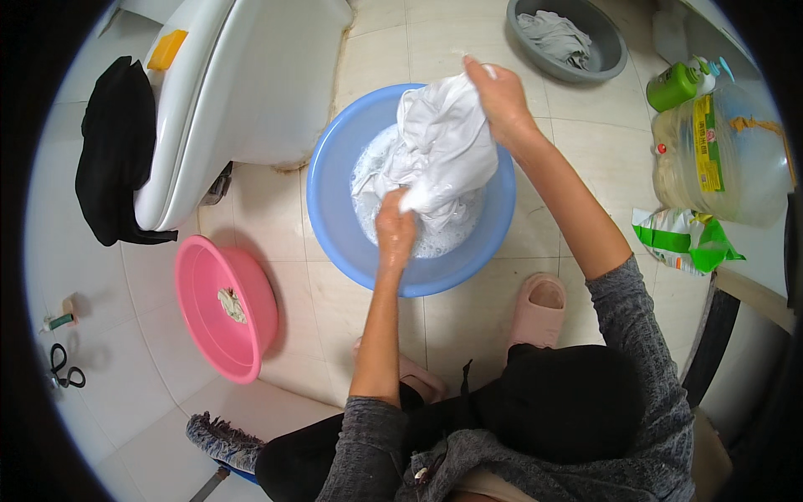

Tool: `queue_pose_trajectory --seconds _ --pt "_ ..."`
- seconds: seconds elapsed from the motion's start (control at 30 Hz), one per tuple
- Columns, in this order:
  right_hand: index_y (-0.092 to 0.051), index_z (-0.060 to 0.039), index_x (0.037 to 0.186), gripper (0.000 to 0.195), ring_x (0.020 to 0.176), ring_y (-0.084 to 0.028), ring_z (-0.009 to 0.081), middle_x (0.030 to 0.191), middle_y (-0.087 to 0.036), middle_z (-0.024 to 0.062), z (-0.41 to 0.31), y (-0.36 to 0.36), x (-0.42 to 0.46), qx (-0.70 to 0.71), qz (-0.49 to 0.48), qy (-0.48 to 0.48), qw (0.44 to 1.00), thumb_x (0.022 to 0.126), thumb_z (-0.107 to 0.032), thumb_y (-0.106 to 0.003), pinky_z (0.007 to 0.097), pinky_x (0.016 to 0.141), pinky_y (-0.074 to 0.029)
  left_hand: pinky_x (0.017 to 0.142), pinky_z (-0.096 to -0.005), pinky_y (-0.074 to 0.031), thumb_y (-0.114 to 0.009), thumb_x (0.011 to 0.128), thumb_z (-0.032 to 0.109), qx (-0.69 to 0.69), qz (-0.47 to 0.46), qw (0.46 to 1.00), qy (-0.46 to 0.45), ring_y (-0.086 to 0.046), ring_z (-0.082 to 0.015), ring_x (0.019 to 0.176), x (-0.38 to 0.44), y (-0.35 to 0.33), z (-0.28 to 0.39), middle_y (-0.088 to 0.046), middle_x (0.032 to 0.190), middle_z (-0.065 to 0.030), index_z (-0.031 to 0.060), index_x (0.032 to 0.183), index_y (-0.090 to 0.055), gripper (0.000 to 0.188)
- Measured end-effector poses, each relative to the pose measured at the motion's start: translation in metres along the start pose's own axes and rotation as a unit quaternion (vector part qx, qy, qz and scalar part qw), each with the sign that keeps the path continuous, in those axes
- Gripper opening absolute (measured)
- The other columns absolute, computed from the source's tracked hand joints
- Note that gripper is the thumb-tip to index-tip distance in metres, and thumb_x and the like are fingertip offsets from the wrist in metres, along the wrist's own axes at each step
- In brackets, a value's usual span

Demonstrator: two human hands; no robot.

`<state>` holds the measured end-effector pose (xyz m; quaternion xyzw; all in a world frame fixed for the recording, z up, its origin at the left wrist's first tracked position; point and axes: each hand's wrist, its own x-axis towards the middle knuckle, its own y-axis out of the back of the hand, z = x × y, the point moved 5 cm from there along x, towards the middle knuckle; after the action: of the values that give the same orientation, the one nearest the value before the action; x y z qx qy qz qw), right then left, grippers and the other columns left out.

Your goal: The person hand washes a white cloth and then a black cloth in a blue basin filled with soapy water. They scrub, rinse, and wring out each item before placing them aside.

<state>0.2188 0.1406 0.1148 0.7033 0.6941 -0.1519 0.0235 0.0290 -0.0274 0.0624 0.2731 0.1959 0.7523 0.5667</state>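
A wet white cloth or garment point(445, 138) is stretched between my hands over a blue plastic basin point(326, 219). My right hand point(502, 97) grips its upper edge, raised above the basin's far right rim. Lower down, my left hand point(396, 229) holds a bunched part of the cloth close to the water. Sudsy water point(433, 245) with white foam fills the bottom of the basin, and the cloth's lower folds rest in it. Both hands look slightly blurred, and the cloth hides the fingertips of the left one.
A pink basin point(270, 314) holding a small cloth point(232, 305) leans at left. Black fabric point(116, 157) and yellow soap point(167, 50) lie on the white toilet point(188, 119). A grey basin point(611, 63) holds grey cloth point(555, 39). A green pump bottle point(672, 86) and plastic jug point(680, 157) stand right.
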Motion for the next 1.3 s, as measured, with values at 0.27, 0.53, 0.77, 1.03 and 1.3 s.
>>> queue_pose_trajectory --seconds 0.27,0.53,0.77,1.03,1.3 --pt "-0.061 0.0027 0.087 0.033 0.073 -0.062 0.0242 0.075 -0.063 0.0144 -0.045 -0.062 -0.091 -0.190 -0.200 0.408 0.870 0.073 -0.027 -0.068 0.0346 0.066 -0.046 0.061 -0.0249 -0.043 -0.054 0.074 -0.001 -0.135 -0.053 0.988 0.053 -0.052 -0.0110 0.068 0.066 0.066 0.118 -0.053 0.076 -0.0045 0.0007 0.083 -0.053 0.009" --pt "-0.062 -0.0011 0.078 0.019 0.064 -0.052 0.0307 0.069 -0.053 0.0138 -0.071 -0.060 -0.072 -0.211 -0.157 0.274 0.925 0.078 -0.020 -0.063 0.0361 0.057 -0.040 0.076 -0.0251 -0.043 -0.066 0.073 0.005 -0.277 -0.025 0.958 0.070 -0.052 -0.0134 0.087 0.053 0.020 0.082 -0.055 0.094 -0.0070 0.0031 0.113 -0.047 0.044" --pt "-0.059 -0.0050 0.097 0.031 0.081 -0.058 0.0212 0.092 -0.059 0.0113 -0.148 -0.044 -0.080 -0.165 -0.104 0.261 0.945 0.074 -0.023 -0.068 0.0329 0.068 -0.045 0.083 -0.0286 -0.042 -0.055 0.084 0.018 -0.165 -0.017 0.947 0.274 -0.054 -0.0165 0.094 -0.002 0.025 0.018 -0.059 0.103 -0.0084 -0.0015 0.108 -0.057 0.030" --pt "-0.046 -0.0069 0.118 0.060 0.088 -0.058 0.0178 0.097 -0.061 0.0087 -0.057 -0.031 -0.047 -0.159 -0.273 0.254 0.914 0.068 -0.027 -0.073 0.0291 0.078 -0.045 0.088 -0.0332 -0.042 -0.042 0.088 0.019 -0.473 0.132 0.865 0.104 -0.056 -0.0214 0.096 0.061 0.135 0.091 -0.058 0.103 -0.0135 -0.0056 0.106 -0.054 0.033" --pt "-0.057 -0.0025 0.099 0.035 0.100 -0.055 0.0195 0.106 -0.058 0.0114 -0.068 -0.061 -0.108 0.102 -0.383 0.244 0.885 0.070 -0.017 -0.071 0.0303 0.086 -0.042 0.094 -0.0519 -0.036 -0.044 0.080 0.022 -0.701 0.126 0.666 0.223 -0.049 -0.0355 0.105 0.049 0.150 0.091 -0.052 0.112 -0.0221 -0.0040 0.108 -0.050 0.038"
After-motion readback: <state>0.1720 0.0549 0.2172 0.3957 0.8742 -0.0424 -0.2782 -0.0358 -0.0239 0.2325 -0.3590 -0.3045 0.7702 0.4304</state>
